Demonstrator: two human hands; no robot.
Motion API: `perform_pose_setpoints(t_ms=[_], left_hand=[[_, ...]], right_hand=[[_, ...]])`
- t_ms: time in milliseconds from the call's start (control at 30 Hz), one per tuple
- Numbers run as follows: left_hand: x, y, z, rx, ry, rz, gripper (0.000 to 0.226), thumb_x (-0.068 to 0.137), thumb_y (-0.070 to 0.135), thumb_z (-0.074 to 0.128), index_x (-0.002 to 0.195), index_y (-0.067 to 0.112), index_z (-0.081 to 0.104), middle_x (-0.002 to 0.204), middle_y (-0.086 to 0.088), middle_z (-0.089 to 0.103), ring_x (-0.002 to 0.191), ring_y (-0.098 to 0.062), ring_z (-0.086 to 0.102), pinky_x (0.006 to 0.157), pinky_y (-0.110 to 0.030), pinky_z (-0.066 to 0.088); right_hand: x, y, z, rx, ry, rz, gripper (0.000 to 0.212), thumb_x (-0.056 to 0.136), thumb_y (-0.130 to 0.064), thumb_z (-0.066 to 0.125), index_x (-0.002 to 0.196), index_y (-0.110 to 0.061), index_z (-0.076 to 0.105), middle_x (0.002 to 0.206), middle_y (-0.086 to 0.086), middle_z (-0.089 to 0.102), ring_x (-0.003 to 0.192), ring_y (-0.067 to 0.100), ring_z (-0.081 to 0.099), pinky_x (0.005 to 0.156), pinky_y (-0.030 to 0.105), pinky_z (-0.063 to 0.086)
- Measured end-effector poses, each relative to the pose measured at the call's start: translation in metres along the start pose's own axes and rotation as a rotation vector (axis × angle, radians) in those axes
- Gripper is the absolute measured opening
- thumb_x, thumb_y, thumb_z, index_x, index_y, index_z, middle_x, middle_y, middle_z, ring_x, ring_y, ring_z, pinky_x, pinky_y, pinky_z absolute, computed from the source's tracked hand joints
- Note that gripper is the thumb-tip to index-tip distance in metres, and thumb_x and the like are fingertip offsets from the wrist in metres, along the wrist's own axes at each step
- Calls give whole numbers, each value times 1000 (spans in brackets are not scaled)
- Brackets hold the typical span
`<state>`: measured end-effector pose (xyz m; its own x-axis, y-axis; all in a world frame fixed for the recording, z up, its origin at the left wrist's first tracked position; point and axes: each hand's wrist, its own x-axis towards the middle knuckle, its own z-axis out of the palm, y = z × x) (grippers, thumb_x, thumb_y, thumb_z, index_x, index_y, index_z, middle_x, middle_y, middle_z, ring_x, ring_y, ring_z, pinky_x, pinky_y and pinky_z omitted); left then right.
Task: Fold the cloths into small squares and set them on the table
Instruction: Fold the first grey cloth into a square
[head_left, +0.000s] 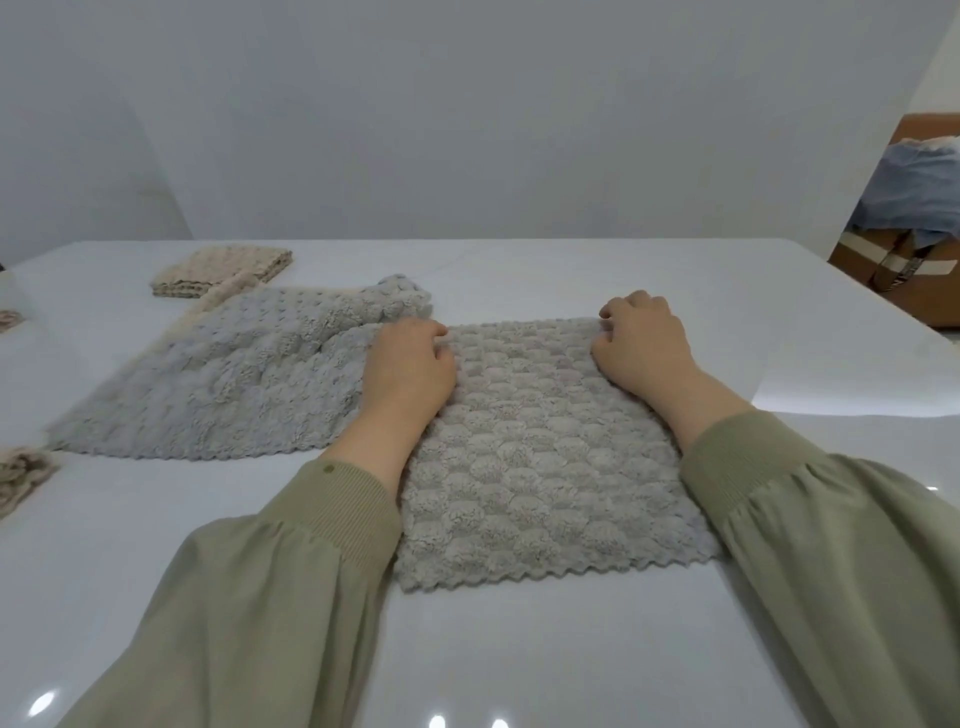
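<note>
A grey fluffy cloth (540, 467) lies spread flat on the white table (519, 649) in front of me. My left hand (410, 364) sits on its far left corner with fingers curled onto the fabric's edge. My right hand (644, 338) grips the far right corner the same way. To the left lies a pile of grey cloths (218, 384), unfolded and rumpled at its far edge. A folded beige cloth (223, 270) sits as a small square at the far left of the table.
Bits of beige cloth (21, 473) show at the table's left edge, and another scrap (8, 319) lies further back. A cardboard box with blue fabric (914, 208) stands beyond the table's right corner. A plain wall runs behind the table.
</note>
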<state>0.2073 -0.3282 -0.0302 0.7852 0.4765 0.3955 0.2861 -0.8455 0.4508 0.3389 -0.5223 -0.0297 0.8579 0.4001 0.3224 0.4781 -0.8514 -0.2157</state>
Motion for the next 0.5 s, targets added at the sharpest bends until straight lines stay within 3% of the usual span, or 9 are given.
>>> perform_pose_setpoints(t_ms=[100, 233, 400, 500], left_hand=[[6, -4, 6, 163, -211, 13, 47, 94, 22, 38, 140, 17, 41, 147, -5, 40, 136, -27, 30, 109, -41, 30], [8, -1, 5, 246, -365, -4, 57, 95, 26, 30, 150, 24, 16, 159, -2, 14, 145, -23, 9, 115, -46, 18], [9, 1, 3, 88, -293, -67, 67, 86, 20, 47, 148, 25, 22, 156, -1, 21, 142, -26, 20, 112, -47, 27], [8, 1, 1, -105, -207, -102, 66, 78, 13, 55, 141, 24, 38, 143, -4, 43, 131, -25, 37, 105, -45, 37]], right_hand=[[1, 0, 4, -62, -163, 5, 49, 93, -20, 33, 140, -9, 36, 146, 11, 37, 137, 30, 26, 113, 50, 18], [1, -1, 0, -40, -232, -13, 53, 92, -17, 32, 145, -12, 29, 148, 10, 36, 139, 26, 25, 114, 54, 7], [1, -3, -1, -12, -115, -83, 53, 87, -15, 45, 139, -15, 37, 135, 11, 47, 130, 32, 33, 115, 52, 12], [0, -6, -3, 40, -5, -142, 49, 80, -6, 51, 129, -15, 50, 119, 10, 57, 117, 31, 42, 103, 40, 28]])
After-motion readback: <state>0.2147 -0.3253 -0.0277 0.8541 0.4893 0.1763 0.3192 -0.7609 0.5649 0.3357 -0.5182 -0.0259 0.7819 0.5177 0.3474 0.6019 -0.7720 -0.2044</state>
